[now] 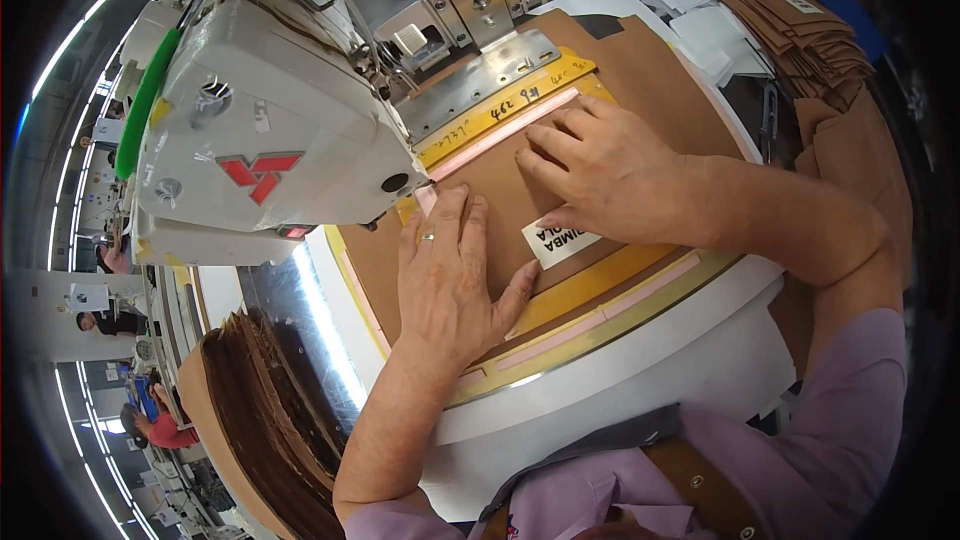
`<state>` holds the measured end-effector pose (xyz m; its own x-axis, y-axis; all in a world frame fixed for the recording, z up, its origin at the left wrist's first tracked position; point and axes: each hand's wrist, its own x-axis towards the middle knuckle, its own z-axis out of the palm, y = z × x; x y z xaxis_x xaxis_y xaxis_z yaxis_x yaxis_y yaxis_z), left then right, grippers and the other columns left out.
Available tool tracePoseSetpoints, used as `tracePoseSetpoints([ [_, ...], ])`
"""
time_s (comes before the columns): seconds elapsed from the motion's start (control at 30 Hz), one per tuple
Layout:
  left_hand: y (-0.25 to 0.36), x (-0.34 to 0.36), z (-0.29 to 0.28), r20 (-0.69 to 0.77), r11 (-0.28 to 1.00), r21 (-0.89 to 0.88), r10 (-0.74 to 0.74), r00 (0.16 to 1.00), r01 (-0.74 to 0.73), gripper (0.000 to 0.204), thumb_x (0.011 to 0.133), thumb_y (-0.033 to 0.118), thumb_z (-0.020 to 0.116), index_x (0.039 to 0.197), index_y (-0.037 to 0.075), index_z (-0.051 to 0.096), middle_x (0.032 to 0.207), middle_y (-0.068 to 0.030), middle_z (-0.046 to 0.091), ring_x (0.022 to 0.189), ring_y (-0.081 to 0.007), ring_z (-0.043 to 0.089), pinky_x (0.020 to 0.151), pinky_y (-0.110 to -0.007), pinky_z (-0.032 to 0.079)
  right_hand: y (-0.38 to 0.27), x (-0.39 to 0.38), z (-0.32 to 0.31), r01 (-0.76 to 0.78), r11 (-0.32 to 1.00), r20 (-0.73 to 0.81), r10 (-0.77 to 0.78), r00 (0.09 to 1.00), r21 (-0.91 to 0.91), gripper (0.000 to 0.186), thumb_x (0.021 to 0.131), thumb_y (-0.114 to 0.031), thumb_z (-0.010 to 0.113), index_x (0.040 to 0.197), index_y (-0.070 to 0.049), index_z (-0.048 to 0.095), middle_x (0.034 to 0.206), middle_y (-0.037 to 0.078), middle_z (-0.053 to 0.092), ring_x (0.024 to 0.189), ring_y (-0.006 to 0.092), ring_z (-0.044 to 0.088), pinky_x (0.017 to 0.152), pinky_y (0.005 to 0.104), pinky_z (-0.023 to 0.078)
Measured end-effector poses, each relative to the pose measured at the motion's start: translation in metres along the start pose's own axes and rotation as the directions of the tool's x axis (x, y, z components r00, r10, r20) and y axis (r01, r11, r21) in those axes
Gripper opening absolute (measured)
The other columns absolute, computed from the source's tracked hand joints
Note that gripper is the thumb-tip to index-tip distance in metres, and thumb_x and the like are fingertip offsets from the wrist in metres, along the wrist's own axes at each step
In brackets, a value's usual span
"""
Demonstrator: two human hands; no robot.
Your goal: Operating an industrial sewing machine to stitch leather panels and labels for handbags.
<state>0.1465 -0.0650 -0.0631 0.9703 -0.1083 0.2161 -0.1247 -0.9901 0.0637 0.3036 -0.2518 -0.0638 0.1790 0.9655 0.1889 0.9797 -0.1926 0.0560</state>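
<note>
A flat brown panel (640, 55) lies under the head of a white sewing machine (240, 120). My left hand (450, 275), a ring on one finger, rests flat on it with fingers stretched forward, close to the needle area. My right hand (625, 175) presses its spread, slightly bent fingertips on the panel beside a pink strip (510, 130). Its thumb is at a white printed label (550, 245), partly covered. Beyond the strip runs a yellow template bar (540, 90) with handwritten marks, next to a slotted metal plate (480, 85). Neither hand holds anything.
A yellow frame edge with pink strips (590, 325) curves along the near side, over a white surface (640, 370). Brown pieces are stacked at lower left (240, 390) and far right (790, 25). White papers (715, 35) lie near the right stack. People work in the left background.
</note>
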Motion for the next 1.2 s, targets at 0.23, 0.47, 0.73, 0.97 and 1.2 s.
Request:
tracePoseSetpoints([
  [0.23, 0.002, 0.001, 0.000, 0.029, 0.998, 0.062, -0.030, 0.999, 0.028, 0.076, 0.088, 0.050, 0.067, 0.141, -0.002, 0.052, 0.142, -0.0210, 0.050, 0.131, -0.0378, 0.052, 0.110, -0.060, 0.032, -0.001, -0.015, 0.002, -0.151, 0.986, 0.012, 0.152, 0.988, -0.072, 0.077, 0.087, -0.061, 0.068, 0.137, -0.004, 0.060, 0.131, 0.015, 0.061, 0.122, 0.0344, 0.058, 0.098, 0.0453, 0.050],
  [0.47, 0.007, 0.005, -0.007, 0.079, 0.990, 0.135, -0.049, 0.996, 0.038, 0.074, 0.085, 0.054, 0.069, 0.144, 0.011, 0.057, 0.144, -0.0212, 0.047, 0.128, -0.0329, 0.055, 0.108, -0.064, 0.032, 0.001, -0.011, 0.000, -0.156, 0.981, 0.067, 0.164, 0.984, -0.111, 0.081, 0.090, -0.069, 0.061, 0.139, -0.003, 0.060, 0.128, 0.014, 0.061, 0.115, 0.0307, 0.059, 0.092, 0.0413, 0.051],
  [0.73, 0.005, 0.006, -0.005, 0.056, 0.989, 0.149, -0.030, 0.998, 0.021, 0.074, 0.085, 0.056, 0.069, 0.143, 0.012, 0.059, 0.139, -0.0215, 0.052, 0.121, -0.0313, 0.060, 0.109, -0.063, 0.031, -0.001, 0.002, 0.000, -0.145, 0.981, 0.032, 0.151, 0.988, -0.131, 0.081, 0.090, -0.068, 0.061, 0.136, -0.001, 0.061, 0.108, 0.014, 0.062, 0.103, 0.0303, 0.064, 0.079, 0.0390, 0.056],
  [0.97, 0.003, 0.005, -0.009, 0.067, 0.990, 0.141, -0.041, 0.997, 0.031, 0.074, 0.084, 0.057, 0.067, 0.141, 0.010, 0.060, 0.139, -0.0210, 0.054, 0.120, -0.0320, 0.059, 0.106, -0.056, 0.032, 0.000, 0.008, 0.002, -0.106, 0.988, 0.072, 0.115, 0.991, -0.111, 0.080, 0.091, -0.067, 0.061, 0.133, 0.001, 0.062, 0.107, 0.016, 0.062, 0.100, 0.0363, 0.069, 0.081, 0.0417, 0.057],
  [1.2, 0.001, 0.001, -0.008, 0.072, 0.989, 0.127, -0.087, 0.994, 0.077, 0.077, 0.081, 0.058, 0.068, 0.137, 0.007, 0.061, 0.143, -0.0203, 0.051, 0.125, -0.0318, 0.056, 0.104, -0.054, 0.032, 0.007, 0.008, 0.005, -0.039, 0.987, 0.055, 0.049, 0.997, -0.158, 0.081, 0.095, -0.068, 0.054, 0.133, 0.003, 0.062, 0.108, 0.015, 0.063, 0.092, 0.0292, 0.070, 0.081, 0.0412, 0.053],
])
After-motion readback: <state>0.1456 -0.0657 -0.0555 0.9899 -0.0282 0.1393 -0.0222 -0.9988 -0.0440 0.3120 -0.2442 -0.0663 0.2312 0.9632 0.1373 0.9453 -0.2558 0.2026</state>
